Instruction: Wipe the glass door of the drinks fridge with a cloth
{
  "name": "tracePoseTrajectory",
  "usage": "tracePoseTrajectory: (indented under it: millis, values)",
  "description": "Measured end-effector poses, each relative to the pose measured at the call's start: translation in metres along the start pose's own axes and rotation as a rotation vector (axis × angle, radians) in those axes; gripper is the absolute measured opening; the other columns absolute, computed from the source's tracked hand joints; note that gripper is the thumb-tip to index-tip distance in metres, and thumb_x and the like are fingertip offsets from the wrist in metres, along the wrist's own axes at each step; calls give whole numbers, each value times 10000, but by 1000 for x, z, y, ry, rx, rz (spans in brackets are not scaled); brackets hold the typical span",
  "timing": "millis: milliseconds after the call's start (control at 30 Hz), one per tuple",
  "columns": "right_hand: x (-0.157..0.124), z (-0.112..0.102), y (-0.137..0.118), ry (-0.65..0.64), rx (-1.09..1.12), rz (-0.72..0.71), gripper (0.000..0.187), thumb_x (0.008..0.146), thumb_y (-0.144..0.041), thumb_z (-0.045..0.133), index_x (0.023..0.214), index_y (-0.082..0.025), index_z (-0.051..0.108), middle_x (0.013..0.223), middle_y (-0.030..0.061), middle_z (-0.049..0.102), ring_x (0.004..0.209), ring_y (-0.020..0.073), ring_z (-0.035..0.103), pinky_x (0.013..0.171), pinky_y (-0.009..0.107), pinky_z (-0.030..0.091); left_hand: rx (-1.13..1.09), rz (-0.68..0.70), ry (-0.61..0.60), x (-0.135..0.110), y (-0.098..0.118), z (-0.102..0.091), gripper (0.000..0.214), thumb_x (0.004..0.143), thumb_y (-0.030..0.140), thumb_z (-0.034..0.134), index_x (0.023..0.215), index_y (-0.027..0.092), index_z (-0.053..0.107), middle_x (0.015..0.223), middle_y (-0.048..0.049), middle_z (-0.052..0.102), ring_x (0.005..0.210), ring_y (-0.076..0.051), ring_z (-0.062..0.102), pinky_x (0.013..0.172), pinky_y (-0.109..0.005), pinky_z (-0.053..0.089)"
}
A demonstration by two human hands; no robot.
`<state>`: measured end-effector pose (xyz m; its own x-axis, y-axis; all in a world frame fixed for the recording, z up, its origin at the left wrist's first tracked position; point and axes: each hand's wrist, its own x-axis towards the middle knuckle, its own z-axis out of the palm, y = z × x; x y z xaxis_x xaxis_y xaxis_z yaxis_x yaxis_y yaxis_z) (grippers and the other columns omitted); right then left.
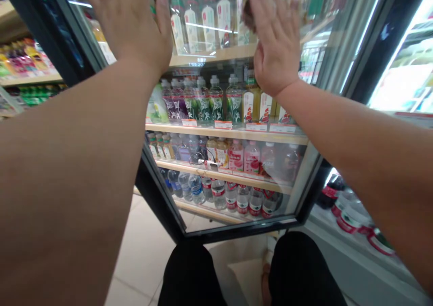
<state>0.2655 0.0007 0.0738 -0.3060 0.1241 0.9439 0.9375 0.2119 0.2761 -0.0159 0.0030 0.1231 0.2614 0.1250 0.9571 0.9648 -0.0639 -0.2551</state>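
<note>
Two bare hands stood apart at the upper black-framed clear glass door, its pane carrying white light reflections. The left hand lay flat, fingers extended; the right hand covered a blurred, crumpled brown-and-white wad, grip indeterminable.

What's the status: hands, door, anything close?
Left hand open, flat at the glass door. Right hand with blurred wad at the pane. Knees just below the door's bottom edge.
</note>
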Motion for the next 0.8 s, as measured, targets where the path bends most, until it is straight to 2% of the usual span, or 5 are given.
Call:
tracePoseTrajectory:
  millis: [133,333,400,600,800]
  values:
    - [-4,-4,1,-194,107,-388,644,987,-274,371,1603,-413,244,1695,-174,188,1610,108,120,1375,469,59,-1,-13,-26,-1,2,-3,636,1070,527,133,1656,282,115,1688,210,24,1127,168,-476,1075,-113,-253]
    - [-3,4,-2,125,13,199,640,950,-164,337,1589,-153,379,1666,4,356,1567,200,299,1342,490,198,14,12,-1,-3,-1,-1,648,1062,540,111,1650,268,111,1700,173,60,1169,155,-462,1107,-120,-228]
    - [0,8,-1,115,11,226,664,935,-185,321,1598,-150,356,1677,-3,325,1581,212,269,1345,510,167,-13,-2,3,0,-1,1,629,1063,532,149,1650,310,115,1702,160,83,1250,144,-407,1128,-126,-207]
    - [26,6,0,-236,113,-347,804,837,-254,459,1614,-376,290,1682,-165,203,1604,173,192,1361,478,80,-178,-141,-69,11,3,4,701,1019,394,386,1665,181,213,1723,10,136,1581,-369,77,1289,-472,-22]
    - [76,0,-22,-91,49,563,832,839,71,309,1647,-118,254,1715,37,225,1604,292,183,1320,606,20,-58,-56,-31,-1,0,-3,604,1069,494,229,1649,372,115,1710,97,120,1563,-72,7,1295,-352,30]
